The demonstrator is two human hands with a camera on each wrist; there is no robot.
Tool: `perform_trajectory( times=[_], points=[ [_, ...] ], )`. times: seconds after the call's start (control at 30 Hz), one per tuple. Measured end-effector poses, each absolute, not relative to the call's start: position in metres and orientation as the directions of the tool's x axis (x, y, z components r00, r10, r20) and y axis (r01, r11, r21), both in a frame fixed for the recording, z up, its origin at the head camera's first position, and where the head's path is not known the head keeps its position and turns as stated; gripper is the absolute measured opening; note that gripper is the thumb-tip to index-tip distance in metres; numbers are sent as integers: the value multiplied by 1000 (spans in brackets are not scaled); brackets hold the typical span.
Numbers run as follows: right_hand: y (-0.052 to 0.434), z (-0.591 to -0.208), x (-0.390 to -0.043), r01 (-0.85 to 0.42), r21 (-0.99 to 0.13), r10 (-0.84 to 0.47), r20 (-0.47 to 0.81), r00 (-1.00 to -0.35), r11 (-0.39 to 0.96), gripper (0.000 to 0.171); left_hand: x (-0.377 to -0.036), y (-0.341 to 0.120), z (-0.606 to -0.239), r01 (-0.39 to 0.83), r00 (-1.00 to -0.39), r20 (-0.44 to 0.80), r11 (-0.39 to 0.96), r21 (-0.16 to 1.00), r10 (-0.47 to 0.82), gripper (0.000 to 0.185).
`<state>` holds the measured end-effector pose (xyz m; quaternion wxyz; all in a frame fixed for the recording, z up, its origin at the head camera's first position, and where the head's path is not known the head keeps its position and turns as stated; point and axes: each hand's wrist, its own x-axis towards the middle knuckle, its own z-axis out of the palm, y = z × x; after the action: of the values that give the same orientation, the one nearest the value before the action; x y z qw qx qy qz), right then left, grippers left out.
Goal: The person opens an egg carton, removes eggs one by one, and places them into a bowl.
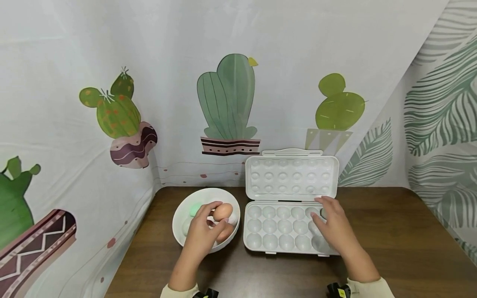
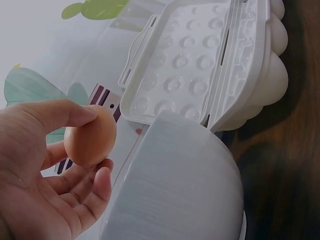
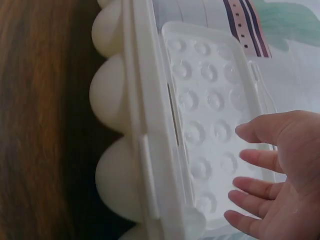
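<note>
Here, a dark wooden surface (image 1: 391,248) set against a cactus-print backdrop (image 1: 227,99) carries a white plastic egg tray (image 1: 277,227) near its back edge, lid (image 1: 292,174) thrown open and standing upright along the rear; every visible cup in the base is bare, and the lid's moulded dimples mirror them. Just left of the tray, also toward the back edge, sits a white bowl (image 1: 182,211). Above the bowl the left hand (image 1: 203,234) pinches a brown egg (image 1: 222,211) between thumb and curled fingers, the grip closed round the shell; the left wrist view shows the egg (image 2: 90,136) smooth, matte and tan, clear of the bowl's rim (image 2: 175,180). The right hand (image 1: 333,227) lies flat over the tray's right end, fingers straight and spread, the grip loose and holding nothing; from the right wrist view the fingers (image 3: 260,132) hang in front of the open lid (image 3: 210,110). A pale green egg (image 1: 194,209) shows at the bowl's back, partly behind the left hand, and a second brown one (image 1: 225,233) peeks out below the fingers; what else the bowl holds is hidden. The tray's rightmost cups are covered by the right hand, and both sleeves are cut off at the bottom edge.
</note>
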<state>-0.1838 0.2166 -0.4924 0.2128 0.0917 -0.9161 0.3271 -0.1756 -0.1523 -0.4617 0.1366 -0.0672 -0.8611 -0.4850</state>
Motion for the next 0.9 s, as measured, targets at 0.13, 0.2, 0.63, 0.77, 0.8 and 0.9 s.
perform_trajectory(
  times=[0.13, 0.2, 0.63, 0.77, 0.8, 0.9],
  points=[
    [221, -494, -186, -258, -562, -9, 406, -914, 786, 50, -176, -156, -462, 213, -964, 264, 519, 828, -25, 44],
    [222, -496, -187, -236, -562, 1, 388, -922, 793, 52, -177, -157, -462, 214, -965, 263, 521, 826, -20, 45],
    [229, -499, -189, -94, -554, 45, 232, -972, 827, 58, -179, -170, -463, 171, -965, 255, 595, 786, -59, 48],
    [231, -503, -190, -69, -554, 51, 199, -979, 830, 60, -180, -174, -462, 145, -965, 251, 635, 758, -79, 48],
    [232, -504, -190, -68, -555, 51, 196, -979, 829, 60, -180, -175, -462, 137, -965, 248, 647, 750, -83, 48],
    [233, -507, -192, -72, -553, 47, 199, -979, 830, 60, -181, -176, -462, 115, -966, 240, 675, 729, -95, 48]
  ],
)
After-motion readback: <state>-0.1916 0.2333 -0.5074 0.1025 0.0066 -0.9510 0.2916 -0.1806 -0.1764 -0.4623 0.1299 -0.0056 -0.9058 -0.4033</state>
